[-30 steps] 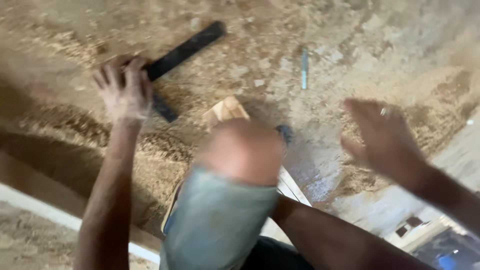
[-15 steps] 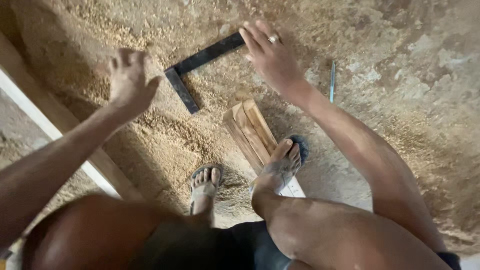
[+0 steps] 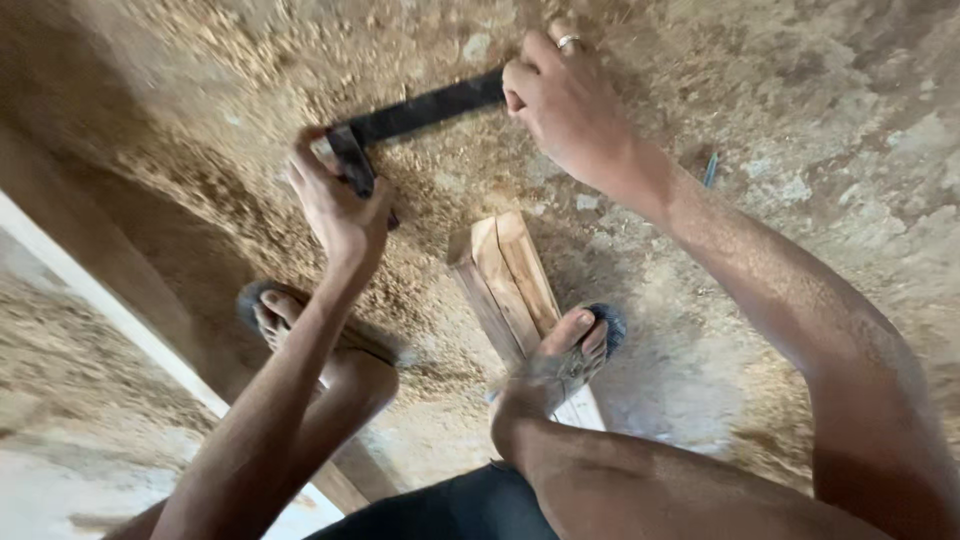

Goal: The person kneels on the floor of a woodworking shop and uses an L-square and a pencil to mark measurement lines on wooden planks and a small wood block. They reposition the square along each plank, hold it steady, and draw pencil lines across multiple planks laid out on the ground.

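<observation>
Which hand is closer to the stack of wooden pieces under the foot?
The left. The left hand grips the short leg of the black square, up and to the left of the wooden pieces. The right hand holds the long leg's end, farther above them.

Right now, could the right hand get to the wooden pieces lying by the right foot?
Probably yes. The right hand grips the black square, so it must let go first; the wooden pieces lie just below it with nothing between.
</observation>
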